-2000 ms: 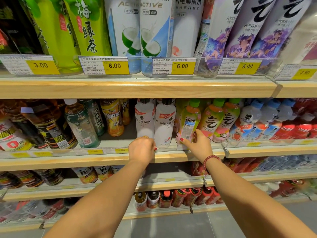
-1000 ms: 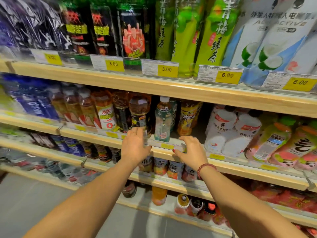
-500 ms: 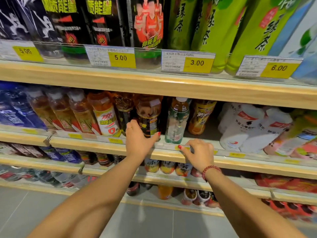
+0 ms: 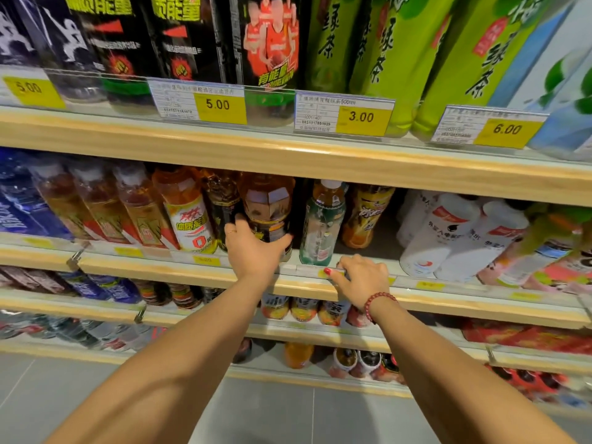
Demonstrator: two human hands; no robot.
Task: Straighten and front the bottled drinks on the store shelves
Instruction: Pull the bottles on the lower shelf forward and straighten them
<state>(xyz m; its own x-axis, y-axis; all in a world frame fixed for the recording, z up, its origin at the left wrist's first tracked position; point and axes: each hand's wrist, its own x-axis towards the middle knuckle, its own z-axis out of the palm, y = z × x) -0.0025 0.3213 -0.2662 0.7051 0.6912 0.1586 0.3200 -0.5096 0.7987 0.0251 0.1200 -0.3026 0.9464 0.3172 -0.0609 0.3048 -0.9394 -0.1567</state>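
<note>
My right hand (image 4: 362, 277) is curled over the clear plastic price rail (image 4: 307, 271), thumb pinching its front, just right of the faceted dark amber bottle (image 4: 267, 206) that my left hand (image 4: 253, 251) wraps low down, with a slim green-labelled bottle (image 4: 322, 225) right beside that bottle.

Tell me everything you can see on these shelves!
black energy bottles: about five, black, top shelf left
green tea bottles: three, green, top shelf right
price tags: four, yellow, top shelf edge
blue bottles: count unclear, blue, middle shelf far left
amber bottles: four, orange-brown, middle shelf left
dark-label bottle: one, amber and black, middle shelf centre, being held
green-label bottle: one, green, right of it
white bottles: two in front, white, middle shelf right
lower bottles: many, mixed, two shelves below
bracelet: one, red, right wrist
left hand: one, grips dark-label bottle
right hand: one, grips price rail
</note>
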